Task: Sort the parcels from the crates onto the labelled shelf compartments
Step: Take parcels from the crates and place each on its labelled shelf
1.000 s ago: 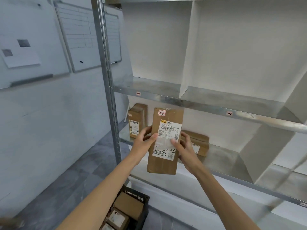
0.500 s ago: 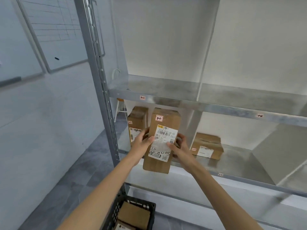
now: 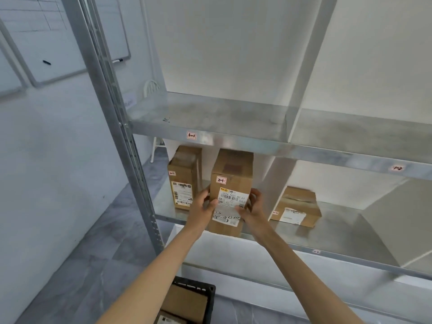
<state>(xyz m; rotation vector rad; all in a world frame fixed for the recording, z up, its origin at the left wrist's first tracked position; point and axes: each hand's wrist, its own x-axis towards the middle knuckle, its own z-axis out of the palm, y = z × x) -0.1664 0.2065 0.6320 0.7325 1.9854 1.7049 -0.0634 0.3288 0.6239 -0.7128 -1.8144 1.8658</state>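
I hold an upright brown cardboard parcel (image 3: 231, 183) with a white shipping label and a pink tag reading 2-1. My left hand (image 3: 203, 210) grips its left side and my right hand (image 3: 251, 210) its right side. The parcel's bottom sits at the front edge of the lower metal shelf (image 3: 304, 239), in the left compartment. Another upright parcel (image 3: 184, 181) tagged 2-1 stands just left of it. A flat parcel (image 3: 295, 206) lies in the compartment to the right, past a white divider (image 3: 272, 181).
The upper shelf (image 3: 222, 120) carries tags 1-1 (image 3: 191, 136) and 1-2 (image 3: 397, 168). A grey steel upright (image 3: 112, 108) runs down on the left. A black crate (image 3: 189, 302) with parcels sits on the floor below my arms. Whiteboards hang on the left wall.
Both hands have carried the parcel forward from in front of the shelf to the lower left compartment's edge. The view has moved closer and tilted up.
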